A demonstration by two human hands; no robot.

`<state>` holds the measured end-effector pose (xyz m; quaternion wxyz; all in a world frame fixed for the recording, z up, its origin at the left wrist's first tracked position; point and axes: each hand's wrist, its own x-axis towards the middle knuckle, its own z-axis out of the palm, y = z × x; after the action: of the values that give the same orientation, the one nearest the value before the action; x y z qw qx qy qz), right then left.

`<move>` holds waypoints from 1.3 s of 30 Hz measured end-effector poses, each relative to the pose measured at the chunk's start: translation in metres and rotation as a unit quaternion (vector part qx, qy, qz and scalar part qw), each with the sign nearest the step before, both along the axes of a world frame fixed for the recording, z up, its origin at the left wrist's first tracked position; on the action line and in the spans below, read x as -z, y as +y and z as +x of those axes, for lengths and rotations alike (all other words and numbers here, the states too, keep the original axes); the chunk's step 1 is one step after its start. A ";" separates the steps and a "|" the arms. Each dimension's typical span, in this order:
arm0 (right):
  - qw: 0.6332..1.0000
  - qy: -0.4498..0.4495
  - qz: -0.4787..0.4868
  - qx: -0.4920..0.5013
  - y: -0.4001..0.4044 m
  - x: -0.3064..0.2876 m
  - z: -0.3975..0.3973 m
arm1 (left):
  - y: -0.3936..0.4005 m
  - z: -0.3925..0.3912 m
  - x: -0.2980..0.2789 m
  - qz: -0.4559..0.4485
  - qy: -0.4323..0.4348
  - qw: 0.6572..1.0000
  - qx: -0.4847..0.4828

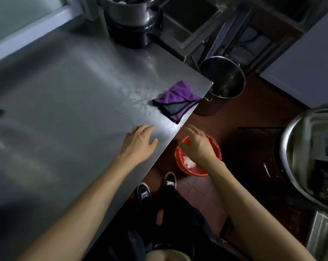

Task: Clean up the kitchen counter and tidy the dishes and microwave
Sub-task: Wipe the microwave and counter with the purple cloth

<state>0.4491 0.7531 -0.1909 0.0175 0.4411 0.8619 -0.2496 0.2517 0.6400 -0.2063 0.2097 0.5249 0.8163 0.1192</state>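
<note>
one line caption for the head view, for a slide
Left hand flat on steel counter, right hand over red bin, purple cloth near corner.

No legible text anywhere.
</note>
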 end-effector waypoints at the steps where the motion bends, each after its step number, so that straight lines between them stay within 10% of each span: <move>1: 1.000 -0.004 -0.004 -0.002 0.009 0.003 -0.006 | 0.007 -0.002 0.002 -0.003 -0.001 1.000 0.001; 19: 0.981 -0.086 -0.002 -0.175 0.202 0.055 -0.074 | 0.190 0.007 0.042 -0.079 0.078 0.993 -0.049; 39: 0.966 -0.050 0.024 -0.254 0.233 0.076 -0.087 | 0.180 0.004 0.075 -0.043 0.164 0.982 -0.084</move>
<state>0.3618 0.9859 -0.2674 0.1124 0.2201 0.9493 -0.1941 0.2555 0.8199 -0.2809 0.0841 0.4579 0.8849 0.0134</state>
